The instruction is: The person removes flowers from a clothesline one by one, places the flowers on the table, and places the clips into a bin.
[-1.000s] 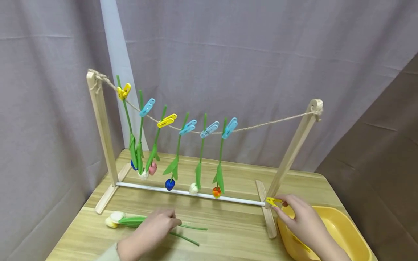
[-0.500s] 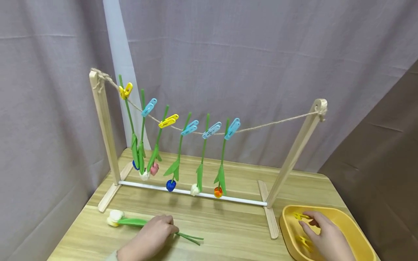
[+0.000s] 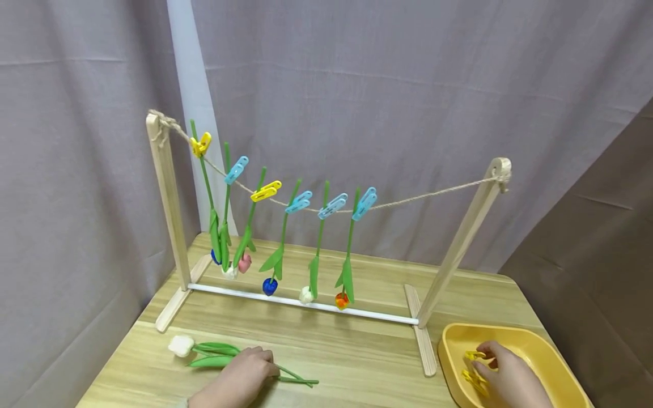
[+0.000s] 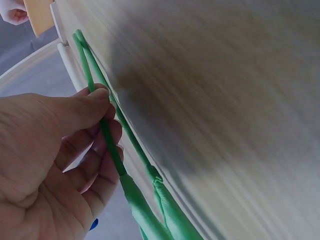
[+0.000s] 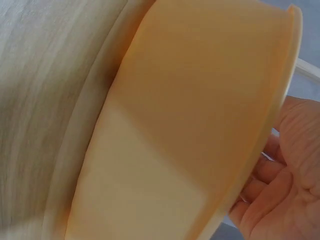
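My left hand point(image 3: 244, 371) pinches the green stem of an artificial tulip point(image 4: 111, 145) between thumb and forefinger, low over the table. A second stem point(image 4: 134, 137) runs close beside it, and the two cross near their ends. To the left lies a white tulip head point(image 3: 181, 345); the other bloom is hidden. Inside the yellow basin point(image 3: 553, 352) at the right, my right hand point(image 3: 510, 371) holds a yellow clothespin point(image 3: 474, 355) at its fingertips. Another yellow clothespin point(image 3: 475, 382) is just below it. The right wrist view hides the fingertips behind the basin wall point(image 5: 210, 100).
A wooden stand point(image 3: 170, 209) carries a sagging rope point(image 3: 428, 195), from which several tulips hang head down on blue and yellow clothespins point(image 3: 364, 203). A white rod point(image 3: 377, 313) joins its feet. Grey curtains point(image 3: 408, 85) surround the table point(image 3: 357, 362).
My right hand has carried the yellow clothespin from the basin's left rim down into the basin. On the left, the pinched tulip has shifted, its leaves now spread apart and the yellow bloom out of sight.
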A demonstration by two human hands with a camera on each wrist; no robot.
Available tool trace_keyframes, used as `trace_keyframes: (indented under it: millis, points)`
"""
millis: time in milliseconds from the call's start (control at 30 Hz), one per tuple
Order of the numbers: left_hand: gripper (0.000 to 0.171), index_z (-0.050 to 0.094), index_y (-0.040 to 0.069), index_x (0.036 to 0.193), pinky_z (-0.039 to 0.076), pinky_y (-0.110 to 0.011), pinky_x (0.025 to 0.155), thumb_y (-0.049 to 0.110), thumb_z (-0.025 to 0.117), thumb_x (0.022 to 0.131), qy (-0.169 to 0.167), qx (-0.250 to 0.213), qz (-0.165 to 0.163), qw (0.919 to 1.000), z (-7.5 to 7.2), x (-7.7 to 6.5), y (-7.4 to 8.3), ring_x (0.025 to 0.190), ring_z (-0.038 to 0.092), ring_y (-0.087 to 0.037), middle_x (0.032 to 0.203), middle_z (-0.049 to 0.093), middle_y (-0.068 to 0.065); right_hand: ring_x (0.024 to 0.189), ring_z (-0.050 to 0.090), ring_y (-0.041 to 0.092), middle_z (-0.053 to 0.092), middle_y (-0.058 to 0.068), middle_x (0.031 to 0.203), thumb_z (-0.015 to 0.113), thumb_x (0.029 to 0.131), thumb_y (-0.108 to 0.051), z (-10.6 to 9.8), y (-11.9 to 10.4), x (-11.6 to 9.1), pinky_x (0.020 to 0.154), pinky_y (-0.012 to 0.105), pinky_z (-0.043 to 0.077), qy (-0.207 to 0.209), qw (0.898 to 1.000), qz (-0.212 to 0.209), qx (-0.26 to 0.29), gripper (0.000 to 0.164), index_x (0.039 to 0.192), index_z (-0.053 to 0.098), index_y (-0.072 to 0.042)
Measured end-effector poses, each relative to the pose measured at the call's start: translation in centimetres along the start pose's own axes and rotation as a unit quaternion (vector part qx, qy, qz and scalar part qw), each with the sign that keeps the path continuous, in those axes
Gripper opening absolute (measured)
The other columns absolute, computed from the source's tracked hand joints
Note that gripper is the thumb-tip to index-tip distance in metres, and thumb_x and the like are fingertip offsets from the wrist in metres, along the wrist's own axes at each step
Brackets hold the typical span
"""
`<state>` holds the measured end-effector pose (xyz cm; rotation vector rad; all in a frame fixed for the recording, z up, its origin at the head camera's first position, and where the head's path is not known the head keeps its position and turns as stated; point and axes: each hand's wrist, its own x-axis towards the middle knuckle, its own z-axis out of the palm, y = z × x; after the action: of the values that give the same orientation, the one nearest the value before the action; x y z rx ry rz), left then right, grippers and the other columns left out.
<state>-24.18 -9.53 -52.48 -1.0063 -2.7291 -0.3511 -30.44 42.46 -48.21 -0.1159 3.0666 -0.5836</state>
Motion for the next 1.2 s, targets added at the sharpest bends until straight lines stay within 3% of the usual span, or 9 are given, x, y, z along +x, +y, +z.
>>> trace_keyframes:
  millis: [300, 667, 833, 1200]
  points:
    - [0.015, 0.075, 0.022, 0.078, 0.042, -0.019, 0.061, 0.007, 0.073, 0.081, -0.029, -0.02, -0.014, 0.9993, -0.09, 0.07, 0.05, 0.067, 0.046, -0.002, 0.072, 0.054, 0.015, 0.078, 0.062, 0.02, 0.068, 0.009, 0.095, 0.073, 0.086, -0.019, 0.71, -0.03, 0.22, 0.068, 0.043, 0.052, -0.007, 1.0, -0.013, 0.011, 0.026, 0.105, 0.065, -0.004]
    - [0.013, 0.072, 0.02, 0.077, 0.046, -0.025, 0.061, 0.008, 0.073, 0.082, -0.017, -0.027, -0.055, 0.998, -0.12, -0.43, -0.16, 0.068, 0.05, -0.003, 0.072, 0.052, 0.014, 0.078, 0.061, 0.022, 0.068, 0.011, 0.097, 0.072, 0.085, -0.018, 0.56, 0.05, 0.28, 0.067, 0.044, 0.051, -0.005, 1.0, -0.02, -0.009, 0.024, 0.104, 0.066, -0.005]
    - [0.013, 0.072, 0.021, 0.078, 0.046, -0.026, 0.062, 0.009, 0.074, 0.081, -0.012, -0.028, -0.056, 0.998, -0.24, -0.5, -0.12, 0.068, 0.05, -0.004, 0.073, 0.053, 0.014, 0.083, 0.063, 0.029, 0.068, 0.015, 0.1, 0.072, 0.085, -0.02, 0.46, 0.06, 0.45, 0.071, 0.05, 0.051, -0.007, 1.0, -0.021, -0.019, 0.027, 0.106, 0.066, -0.003]
    - [0.017, 0.067, 0.022, 0.072, 0.044, -0.024, 0.06, 0.009, 0.074, 0.079, 0.002, -0.014, -0.052, 0.9985, -0.1, -0.57, -0.34, 0.066, 0.047, -0.003, 0.07, 0.047, 0.016, 0.087, 0.063, 0.033, 0.067, 0.017, 0.101, 0.072, 0.084, -0.02, 0.35, 0.11, 0.48, 0.074, 0.054, 0.05, 0.002, 0.999, -0.023, -0.028, 0.029, 0.107, 0.066, -0.003]
